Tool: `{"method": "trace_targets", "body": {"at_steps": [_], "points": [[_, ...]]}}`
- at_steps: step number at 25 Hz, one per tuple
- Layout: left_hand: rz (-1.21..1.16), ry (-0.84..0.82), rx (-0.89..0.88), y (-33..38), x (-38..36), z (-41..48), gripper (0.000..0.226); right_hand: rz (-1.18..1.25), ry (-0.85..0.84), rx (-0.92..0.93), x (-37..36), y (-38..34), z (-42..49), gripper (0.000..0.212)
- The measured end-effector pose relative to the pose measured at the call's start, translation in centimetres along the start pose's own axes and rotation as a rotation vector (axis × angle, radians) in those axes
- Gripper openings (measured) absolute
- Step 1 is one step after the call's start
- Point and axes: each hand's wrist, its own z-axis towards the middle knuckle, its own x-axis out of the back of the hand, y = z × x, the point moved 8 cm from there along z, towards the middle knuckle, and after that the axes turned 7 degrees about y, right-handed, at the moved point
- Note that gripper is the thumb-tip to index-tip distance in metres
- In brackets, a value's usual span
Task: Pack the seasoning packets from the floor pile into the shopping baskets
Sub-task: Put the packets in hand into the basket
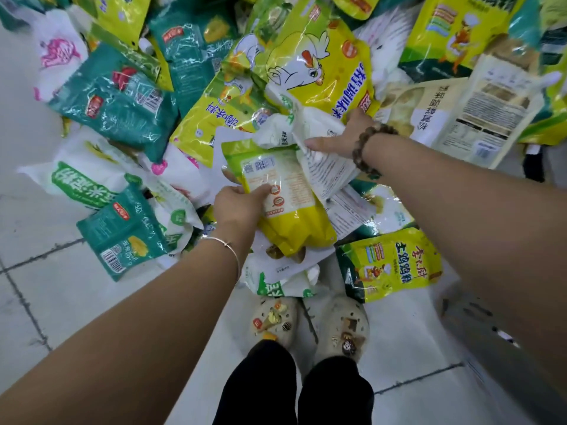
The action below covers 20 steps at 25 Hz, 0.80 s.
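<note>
Our left hand [237, 207] curls its fingers round a glossy yellow-green pouch [291, 210]. Our right hand [340, 138] pinches a crinkled white packet [310, 124] just above it. Both packets lie atop the floor pile [122, 99] of shiny teal, yellow and white plastic bags, which reaches our charm-studded clogs [276, 320].

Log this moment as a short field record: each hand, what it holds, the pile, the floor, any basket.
left hand: grips a yellow-green packet at its edge, thumb on top
right hand: pinches a crumpled white packet
pile: yellow, teal and white packets overlapping on the floor
floor: pale tiles, dark grout lines
basket: none plainly in view; a blurred grey object at lower right cannot be identified
task state: both held packets not yet in a basket
</note>
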Motion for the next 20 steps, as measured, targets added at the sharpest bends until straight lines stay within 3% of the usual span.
{"method": "trace_targets", "body": {"at_steps": [3, 6, 11, 15, 20], "points": [[-0.12, -0.135, 0.145, -0.6, -1.7, -0.6, 0.027, -0.221, -0.093, 0.026, -0.7, -0.4, -1.1, 0.094], [-0.121, -0.181, 0.207, -0.7, -2.2, -0.9, 0.033, -0.216, -0.045, 0.061, -1.1, -0.5, -1.8, 0.068], [-0.187, -0.101, 0.13, -0.4, -1.1, -2.3, 0.032, 0.095, 0.112, -0.052, -0.7, 2.9, -4.2, 0.031], [-0.109, -0.08, 0.032, 1.0, 0.9, -4.3, 0.027, 0.402, 0.229, -0.145, -0.6, 6.8, -7.9, 0.031], [-0.012, -0.126, -0.084, 3.7, 3.8, -9.1, 0.028, 0.573, 0.315, -0.207, 0.8, 10.0, -15.1, 0.015]]}}
